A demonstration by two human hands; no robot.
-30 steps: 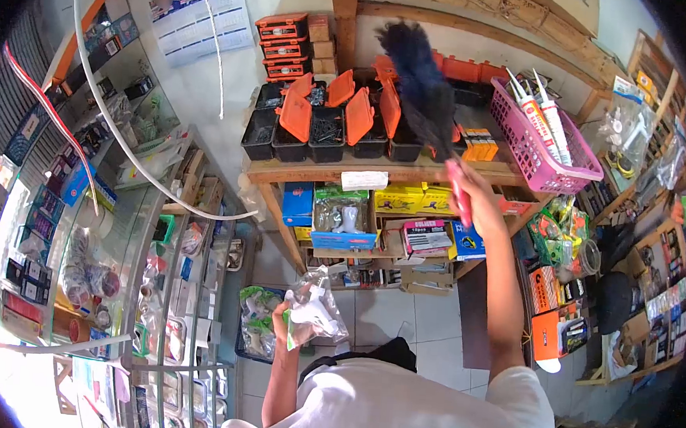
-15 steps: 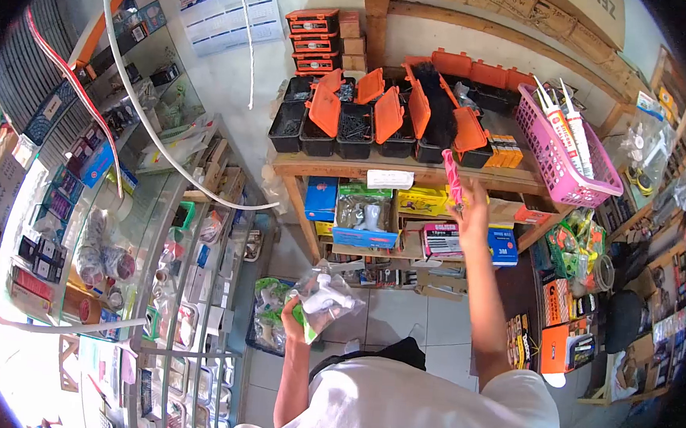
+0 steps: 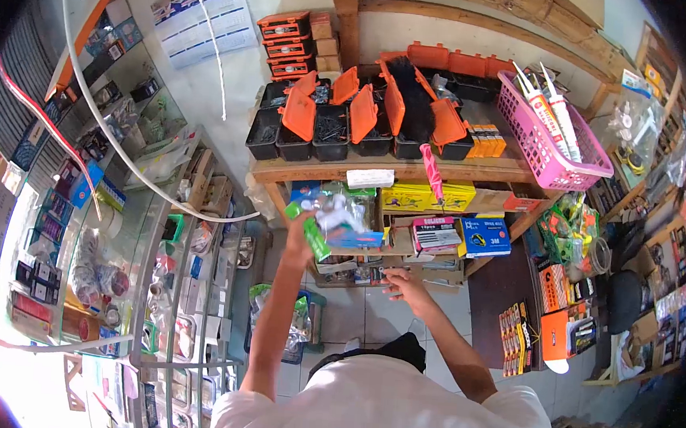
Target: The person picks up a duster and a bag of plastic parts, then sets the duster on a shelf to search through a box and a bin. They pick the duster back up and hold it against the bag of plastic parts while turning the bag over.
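Head view: your two hands work below the desk [image 3: 314, 171] top, the left one raised higher than the right.
Clear bag: it sits in your left hand [image 3: 300, 239], fingers closed around its green strip [image 3: 307, 231], probably because that edge gives a firmer hold than the loose plastic. The bag [image 3: 339, 216], with white parts inside, hangs in front of a blue-fronted box [image 3: 363, 240]; you cannot tell whether they touch.
Right hand: your right hand [image 3: 405, 287] is near the pink-and-white box [image 3: 437, 234], fingers loosely spread with nothing visible between them.
Duster: the black duster [image 3: 415, 112] lies among raised orange lids [image 3: 298, 114], which likely keep it from rolling; its pink handle [image 3: 432, 172] juts past the desk's front edge, seemingly within easy reach.
Pink basket: sealant tubes [image 3: 552, 121] lean inside the basket [image 3: 552, 174], its wall apparently propping them nozzle-up.
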